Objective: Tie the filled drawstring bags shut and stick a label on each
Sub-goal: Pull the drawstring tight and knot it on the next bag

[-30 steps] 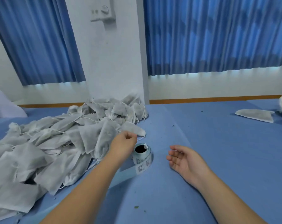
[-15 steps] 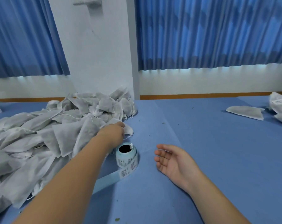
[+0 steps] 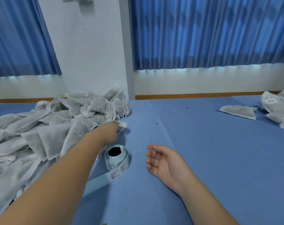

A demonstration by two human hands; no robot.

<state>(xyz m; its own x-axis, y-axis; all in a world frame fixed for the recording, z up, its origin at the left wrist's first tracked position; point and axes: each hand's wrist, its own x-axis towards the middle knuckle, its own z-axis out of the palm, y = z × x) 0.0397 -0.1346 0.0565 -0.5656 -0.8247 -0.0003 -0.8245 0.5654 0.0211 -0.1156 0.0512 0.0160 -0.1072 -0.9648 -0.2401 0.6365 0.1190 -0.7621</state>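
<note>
My left hand (image 3: pixel 111 130) grips the bunched mouth of a bag (image 3: pixel 123 124) at the right edge of the pile (image 3: pixel 40 135), just beyond the label roll (image 3: pixel 116 158). My right hand (image 3: pixel 162 161) lies relaxed, palm up, on the worktop (image 3: pixel 211 159), right of the roll. The roll's labels carry barcodes, but the print is too small to read.

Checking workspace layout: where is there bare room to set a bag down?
Free: the table between right hand and far-right bags, and beyond the label roll. Crowded: the left, where the left hand pinches the bag pile.
</note>
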